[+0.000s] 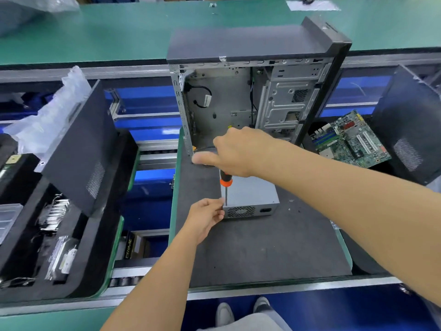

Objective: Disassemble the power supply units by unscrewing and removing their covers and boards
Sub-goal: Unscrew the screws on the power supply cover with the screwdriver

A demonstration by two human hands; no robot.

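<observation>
The right hand grips a black-and-orange screwdriver upright over the grey metal power supply box's near-left corner, which left-hand fingers pinch.

A power supply unit of dull grey sheet metal sits on a matt, speckled dark mat. The screwdriver has a bare steel shaft and an orange-and-black plastic handle. Behind, the open computer case shows unpainted galvanised metal under a matt dark plastic lid.
</observation>
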